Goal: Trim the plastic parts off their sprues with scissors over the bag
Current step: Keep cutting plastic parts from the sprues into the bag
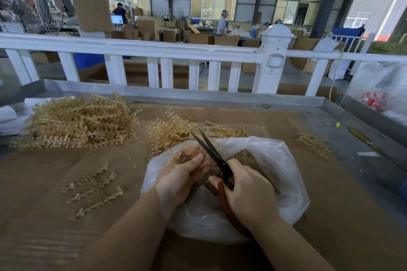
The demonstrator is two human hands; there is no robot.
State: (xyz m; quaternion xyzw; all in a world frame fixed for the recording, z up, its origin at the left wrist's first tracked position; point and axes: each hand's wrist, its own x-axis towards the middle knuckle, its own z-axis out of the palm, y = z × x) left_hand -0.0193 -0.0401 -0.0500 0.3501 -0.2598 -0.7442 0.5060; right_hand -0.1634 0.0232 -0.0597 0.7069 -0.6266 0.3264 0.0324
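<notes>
At lower centre of the frame, the clear bag (275, 174) lies open on the counter (55, 215), with amber trimmed bits inside. Over its mouth the left hand (182, 179) pinches a sprue (182, 154) in curled fingers. Just right of it, the right hand (248, 196) grips the orange handles of the scissors (211, 152); the dark blades stand slightly parted, pointing up and left past the sprue. A trimmed sprue piece (94, 189) lies left of the bag. A small pile (169, 130) sits just above the bag and a big pile (77, 121) at upper left. A white fence (154, 50) runs behind the counter.
</notes>
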